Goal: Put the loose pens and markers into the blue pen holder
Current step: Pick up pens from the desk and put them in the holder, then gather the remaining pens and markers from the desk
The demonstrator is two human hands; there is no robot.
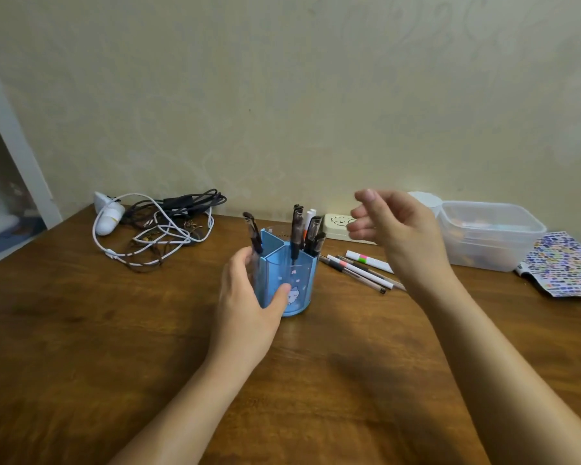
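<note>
On the wooden desk (114, 330), beside the blue pen holder (287, 280) steadied by the left hand (249, 297), right hand (393, 229) open and empty above loose pens (359, 271), light, stiff, likely slippery, best pinched mid-barrel.

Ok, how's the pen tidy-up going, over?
Left hand grips the blue pen holder, steadying it. Right hand empty, open, raised. Loose pens and markers lie on table, right of holder. Nothing blocking.
</note>
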